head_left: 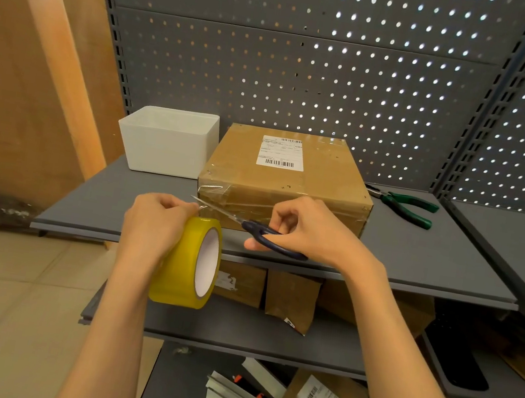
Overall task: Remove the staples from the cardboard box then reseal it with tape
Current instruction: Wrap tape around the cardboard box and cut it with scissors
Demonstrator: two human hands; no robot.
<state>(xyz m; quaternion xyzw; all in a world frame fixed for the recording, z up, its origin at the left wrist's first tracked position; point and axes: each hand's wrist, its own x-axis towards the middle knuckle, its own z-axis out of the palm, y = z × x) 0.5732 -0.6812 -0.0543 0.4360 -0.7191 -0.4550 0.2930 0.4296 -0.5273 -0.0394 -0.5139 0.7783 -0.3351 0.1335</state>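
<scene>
Before cardboard box (285,182): left hand (153,226) grips tape roll (188,262); right hand (304,229) holds scissors (250,226).

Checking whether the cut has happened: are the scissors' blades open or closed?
Open. The scissors, gripped by the right hand, show two blades spread apart at the tips beside the left hand, which holds the tape roll.

taped cardboard box (285,182) on shelf, yellow tape roll (188,262)
</scene>
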